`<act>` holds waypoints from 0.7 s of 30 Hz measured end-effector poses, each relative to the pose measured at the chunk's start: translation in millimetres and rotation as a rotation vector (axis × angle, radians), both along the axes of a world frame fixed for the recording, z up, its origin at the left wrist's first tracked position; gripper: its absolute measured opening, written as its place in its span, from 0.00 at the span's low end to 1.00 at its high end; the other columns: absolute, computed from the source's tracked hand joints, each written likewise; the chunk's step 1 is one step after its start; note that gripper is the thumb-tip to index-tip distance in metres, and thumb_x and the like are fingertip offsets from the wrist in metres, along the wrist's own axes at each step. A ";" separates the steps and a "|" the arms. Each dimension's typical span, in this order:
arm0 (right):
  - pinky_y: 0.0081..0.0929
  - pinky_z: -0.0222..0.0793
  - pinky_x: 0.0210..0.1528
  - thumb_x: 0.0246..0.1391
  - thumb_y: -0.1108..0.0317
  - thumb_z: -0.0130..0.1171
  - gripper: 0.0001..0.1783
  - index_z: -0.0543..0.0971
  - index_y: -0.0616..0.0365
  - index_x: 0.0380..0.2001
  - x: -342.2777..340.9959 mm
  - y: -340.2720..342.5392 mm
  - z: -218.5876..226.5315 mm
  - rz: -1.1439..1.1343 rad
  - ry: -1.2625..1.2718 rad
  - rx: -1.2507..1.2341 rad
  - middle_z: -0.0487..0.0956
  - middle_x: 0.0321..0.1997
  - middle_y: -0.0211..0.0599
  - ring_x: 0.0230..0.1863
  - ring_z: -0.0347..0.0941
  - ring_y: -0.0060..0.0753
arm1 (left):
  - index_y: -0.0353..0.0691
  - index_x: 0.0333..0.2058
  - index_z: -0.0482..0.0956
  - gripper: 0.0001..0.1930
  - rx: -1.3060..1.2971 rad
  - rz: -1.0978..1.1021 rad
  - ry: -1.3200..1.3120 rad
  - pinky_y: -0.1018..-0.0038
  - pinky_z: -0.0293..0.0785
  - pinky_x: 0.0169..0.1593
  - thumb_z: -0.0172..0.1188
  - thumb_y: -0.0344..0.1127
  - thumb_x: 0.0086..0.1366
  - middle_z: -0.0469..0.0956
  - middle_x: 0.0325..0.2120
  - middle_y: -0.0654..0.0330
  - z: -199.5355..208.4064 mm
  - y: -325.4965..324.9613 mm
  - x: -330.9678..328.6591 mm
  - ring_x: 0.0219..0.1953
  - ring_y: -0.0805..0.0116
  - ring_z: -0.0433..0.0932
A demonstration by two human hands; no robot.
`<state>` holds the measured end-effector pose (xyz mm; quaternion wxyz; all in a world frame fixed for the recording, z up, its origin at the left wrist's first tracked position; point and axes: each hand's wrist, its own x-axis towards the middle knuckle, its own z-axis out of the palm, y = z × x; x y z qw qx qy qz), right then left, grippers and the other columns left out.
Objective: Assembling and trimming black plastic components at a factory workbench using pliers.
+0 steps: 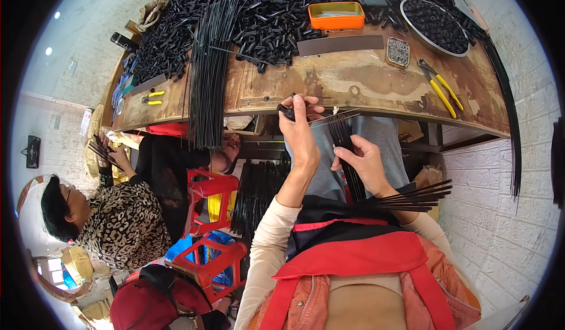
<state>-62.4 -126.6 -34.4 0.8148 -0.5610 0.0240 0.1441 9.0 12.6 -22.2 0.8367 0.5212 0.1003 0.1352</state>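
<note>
Just in front of the table edge, my left hand (301, 131) is closed, thumb up, on a small black plastic part (286, 113). A thin metal wire (344, 117) runs from beside its fingers across the ends of a bundle of slim black rods (348, 165). My right hand (366, 164) grips that bundle above my lap, thumb laid along it. The rods fan slightly at their far ends. A second group of black rods (421, 197) lies across my right forearm.
Heaped black tubular parts (265, 30) cover the back of the wooden table (259, 91). Long black rods (209, 88) overhang its edge. Yellow-handled pliers (441, 88), an orange tin (336, 18) and a round tray (402, 9) lie there. Red stools (215, 259) and a seated person (126, 224) are leftward.
</note>
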 end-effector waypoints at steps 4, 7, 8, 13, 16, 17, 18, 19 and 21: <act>0.21 0.75 0.34 0.59 0.67 0.61 0.10 0.75 0.63 0.36 0.9 -0.2 -1.3 0.011 -0.006 0.014 0.79 0.27 0.34 0.28 0.77 0.23 | 0.36 0.39 0.75 0.11 0.039 -0.337 0.029 0.72 0.77 0.45 0.53 0.40 0.71 0.79 0.40 0.56 3.7 31.6 11.9 0.40 0.68 0.79; 0.20 0.75 0.34 0.59 0.67 0.61 0.10 0.75 0.63 0.36 0.5 -1.9 -2.6 0.009 -0.013 0.012 0.79 0.27 0.33 0.28 0.77 0.23 | 0.35 0.37 0.77 0.10 0.090 -0.611 0.016 0.69 0.72 0.55 0.56 0.37 0.69 0.75 0.50 0.54 28.6 57.1 21.3 0.49 0.63 0.78; 0.20 0.75 0.34 0.59 0.67 0.61 0.10 0.75 0.63 0.36 1.0 -3.4 -4.6 0.000 -0.012 0.012 0.79 0.27 0.33 0.28 0.77 0.23 | 0.35 0.37 0.77 0.10 0.089 -0.620 0.017 0.69 0.72 0.55 0.56 0.37 0.69 0.75 0.50 0.54 36.2 53.7 23.1 0.49 0.63 0.78; 0.21 0.74 0.32 0.61 0.68 0.59 0.09 0.74 0.63 0.37 2.7 0.3 -5.6 0.011 -0.019 0.049 0.78 0.27 0.34 0.28 0.77 0.23 | 0.33 0.38 0.77 0.08 0.795 -0.681 -0.300 0.71 0.70 0.53 0.62 0.32 0.64 0.77 0.52 0.57 81.4 47.8 21.0 0.49 0.64 0.77; 0.21 0.74 0.32 0.61 0.67 0.59 0.10 0.73 0.63 0.38 3.3 0.7 -8.7 0.015 -0.023 0.059 0.78 0.27 0.34 0.27 0.76 0.23 | 0.32 0.39 0.76 0.10 0.857 -0.602 -0.308 0.73 0.75 0.46 0.59 0.35 0.66 0.78 0.49 0.53 92.0 48.8 22.3 0.49 0.62 0.79; 0.21 0.74 0.32 0.61 0.67 0.59 0.10 0.73 0.63 0.38 3.3 0.5 -8.5 0.012 -0.022 0.058 0.78 0.27 0.34 0.27 0.76 0.23 | 0.31 0.39 0.75 0.12 0.540 -0.670 -0.099 0.74 0.77 0.42 0.57 0.37 0.68 0.78 0.49 0.50 105.5 47.1 19.6 0.49 0.60 0.79; 0.21 0.74 0.32 0.61 0.67 0.58 0.10 0.73 0.63 0.38 3.4 0.0 -8.0 0.016 -0.016 0.059 0.78 0.27 0.34 0.27 0.76 0.23 | 0.30 0.40 0.73 0.14 0.219 -0.721 0.108 0.75 0.79 0.37 0.55 0.39 0.70 0.77 0.49 0.46 112.5 45.2 18.4 0.49 0.58 0.80; 0.21 0.74 0.32 0.61 0.67 0.58 0.10 0.73 0.63 0.39 3.5 -0.8 -7.7 0.019 -0.010 0.060 0.78 0.26 0.34 0.27 0.76 0.23 | 0.29 0.40 0.71 0.16 0.189 -0.776 0.101 0.75 0.83 0.33 0.51 0.41 0.72 0.75 0.49 0.42 105.5 44.8 22.5 0.49 0.54 0.80; 0.21 0.74 0.32 0.61 0.67 0.58 0.10 0.73 0.64 0.39 3.4 0.6 -7.3 0.017 -0.006 0.068 0.78 0.26 0.34 0.27 0.76 0.23 | 0.29 0.40 0.71 0.15 0.183 -0.829 0.146 0.73 0.83 0.34 0.51 0.41 0.72 0.74 0.50 0.43 100.6 46.0 22.7 0.49 0.53 0.80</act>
